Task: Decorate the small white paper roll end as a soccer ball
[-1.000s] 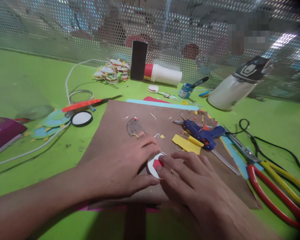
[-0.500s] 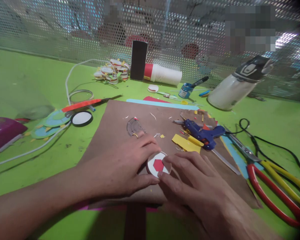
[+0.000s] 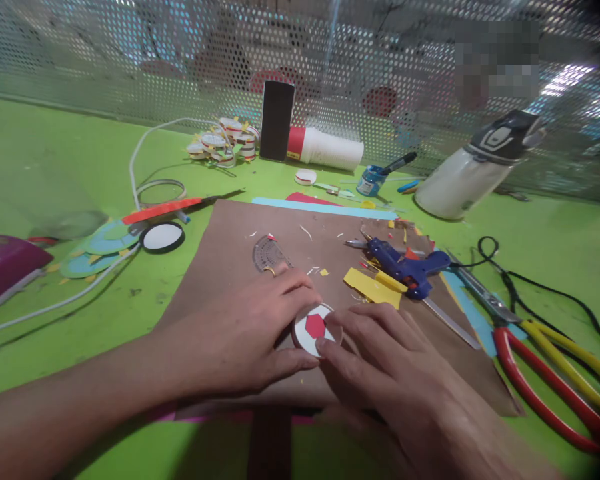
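A small round white disc (image 3: 304, 341) rests on the brown sheet, with a red paper hexagon (image 3: 315, 327) lying on its top face. Curled around the disc's left side, my left hand (image 3: 240, 327) grips it between thumb and fingers. My right hand (image 3: 395, 360) has its thumb and index fingertips at the hexagon's right and lower edges; its other fingers are bent alongside. Just beyond my left fingers lies a clear protractor (image 3: 267, 255). Yellow paper pieces (image 3: 370, 287) and a blue glue gun (image 3: 405, 267) lie past my right hand.
Large scissors (image 3: 535, 373) lie at right, beside a black cord. At the back are a phone (image 3: 277, 121), stacked paper cups (image 3: 330, 148), a blue paint jar (image 3: 371, 181) and a bottle (image 3: 460, 180). A cutter (image 3: 165, 210) and black-rimmed disc (image 3: 162, 237) lie left.
The red hexagon has turned slightly on the white disc, under my right thumb and index finger. My left hand keeps its hold in almost the same place.
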Motion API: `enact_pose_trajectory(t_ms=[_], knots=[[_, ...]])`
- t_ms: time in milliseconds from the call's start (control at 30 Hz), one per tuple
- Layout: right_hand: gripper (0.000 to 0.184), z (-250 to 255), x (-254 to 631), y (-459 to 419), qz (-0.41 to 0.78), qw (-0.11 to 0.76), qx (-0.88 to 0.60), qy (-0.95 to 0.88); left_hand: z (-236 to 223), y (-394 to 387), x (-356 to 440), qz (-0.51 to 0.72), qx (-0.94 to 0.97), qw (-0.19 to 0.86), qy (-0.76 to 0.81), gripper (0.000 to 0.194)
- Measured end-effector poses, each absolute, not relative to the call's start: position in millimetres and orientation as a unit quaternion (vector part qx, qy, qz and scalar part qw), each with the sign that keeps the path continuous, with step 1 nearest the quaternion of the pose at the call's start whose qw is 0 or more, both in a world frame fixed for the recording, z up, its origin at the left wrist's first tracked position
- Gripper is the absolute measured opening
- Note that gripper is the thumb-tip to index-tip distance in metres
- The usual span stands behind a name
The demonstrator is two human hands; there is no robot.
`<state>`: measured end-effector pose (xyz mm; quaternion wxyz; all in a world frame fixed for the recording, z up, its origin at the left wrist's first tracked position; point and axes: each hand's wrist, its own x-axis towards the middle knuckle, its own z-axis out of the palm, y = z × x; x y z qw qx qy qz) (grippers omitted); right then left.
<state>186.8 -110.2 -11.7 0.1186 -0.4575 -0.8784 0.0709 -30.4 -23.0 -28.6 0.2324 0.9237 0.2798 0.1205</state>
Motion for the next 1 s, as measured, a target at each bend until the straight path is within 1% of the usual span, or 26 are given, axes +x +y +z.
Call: enact_pose_trajectory(t_ms=[133, 267, 433, 600, 733, 1000], knots=[[0.034, -12, 186, -109, 0.065, 0.138, -0.449, -0.880, -28, -23, -30, 0.123, 0.924, 0.231, 0.279, 0.035], [0.030, -11, 186, -109, 0.061, 0.169, -0.443, -0.878, -27, -23, -30, 0.125, 0.924, 0.237, 0.273, 0.033], [0.028, -14, 186, -109, 0.072, 0.155, -0.452, -0.876, -27, -22, -29, 0.114, 0.926, 0.232, 0.275, 0.034], [0.037, -20, 186, -110, 0.047, 0.157, -0.444, -0.881, -25, -23, -29, 0.109, 0.927, 0.226, 0.279, 0.036], [0.036, -17, 185, -110, 0.055, 0.137, -0.443, -0.884, -26, -23, -29, 0.109, 0.927, 0.228, 0.277, 0.036], [0.034, -26, 187, -106, 0.059, 0.149, -0.440, -0.884, -27, -22, -30, 0.102, 0.923, 0.236, 0.285, 0.035]])
